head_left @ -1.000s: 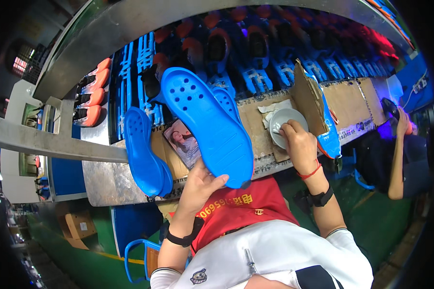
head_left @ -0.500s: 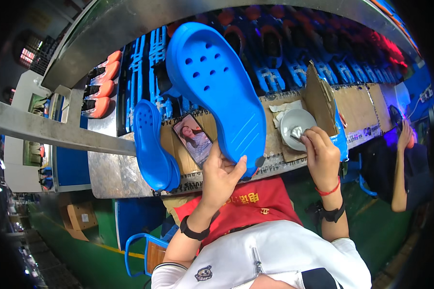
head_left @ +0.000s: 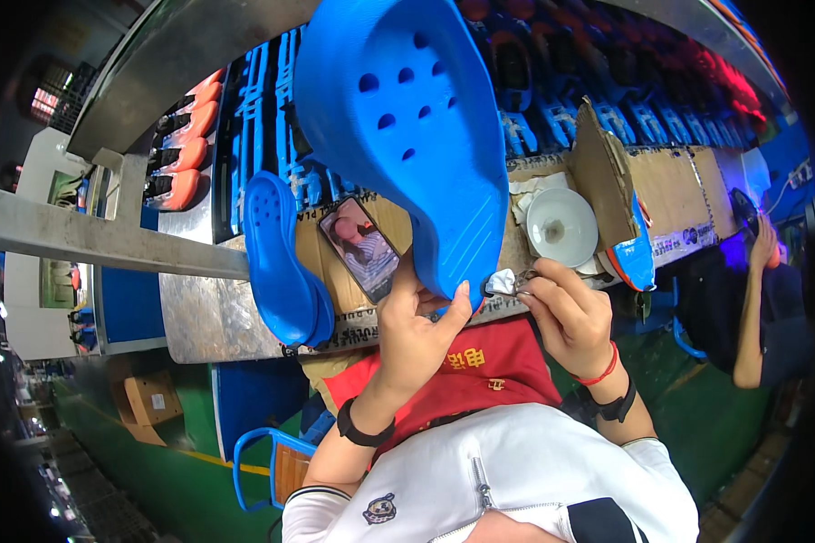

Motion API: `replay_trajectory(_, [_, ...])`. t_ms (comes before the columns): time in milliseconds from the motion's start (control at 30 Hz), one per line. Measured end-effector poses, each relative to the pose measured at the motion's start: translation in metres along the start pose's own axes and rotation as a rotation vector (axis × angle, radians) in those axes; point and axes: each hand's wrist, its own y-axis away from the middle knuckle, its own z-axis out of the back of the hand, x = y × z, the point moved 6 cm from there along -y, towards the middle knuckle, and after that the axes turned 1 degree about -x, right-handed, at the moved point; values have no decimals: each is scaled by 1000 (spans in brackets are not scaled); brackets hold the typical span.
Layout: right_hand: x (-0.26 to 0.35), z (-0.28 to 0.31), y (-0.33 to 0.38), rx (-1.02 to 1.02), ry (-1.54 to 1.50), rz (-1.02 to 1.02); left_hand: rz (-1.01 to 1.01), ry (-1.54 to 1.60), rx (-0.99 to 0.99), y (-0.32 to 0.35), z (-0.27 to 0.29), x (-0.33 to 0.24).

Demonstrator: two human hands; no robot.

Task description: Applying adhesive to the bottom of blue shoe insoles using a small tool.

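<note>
above the near edge of a cluttered workbench (head_left: 199, 312), a person's two bare hands work close together. the left hand (head_left: 412, 337), palm turned inward, clamps the toe end of a blue shoe sole (head_left: 439, 172) between thumb and fingers; the sole slants up and away, its holed heel reaching the top of the view. the right hand (head_left: 569, 321) is bent in from the right, fingertips pinching a small silvery-white scrap (head_left: 501, 282) just beside the toe tip; whether they touch, i cannot tell. cardboard covers part of the bench, bearing a phone (head_left: 362, 249), more blue soles (head_left: 276, 262) at left and a pale bowl (head_left: 581, 235) at right. behind stand rows of dim shoes. below are a green floor (head_left: 136, 493) and a blue-framed stool (head_left: 285, 466); another person's hand (head_left: 764, 242) shows at far right.
</note>
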Motion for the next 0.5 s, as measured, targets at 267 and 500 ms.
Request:
replay_trajectory(267, [-1,-2,0,11,-70,-32,-42,-49,8,2,0,-2])
replay_trajectory(500, [0,-3,-2,22,-20,-40,-71,-81,25,2,0,-2])
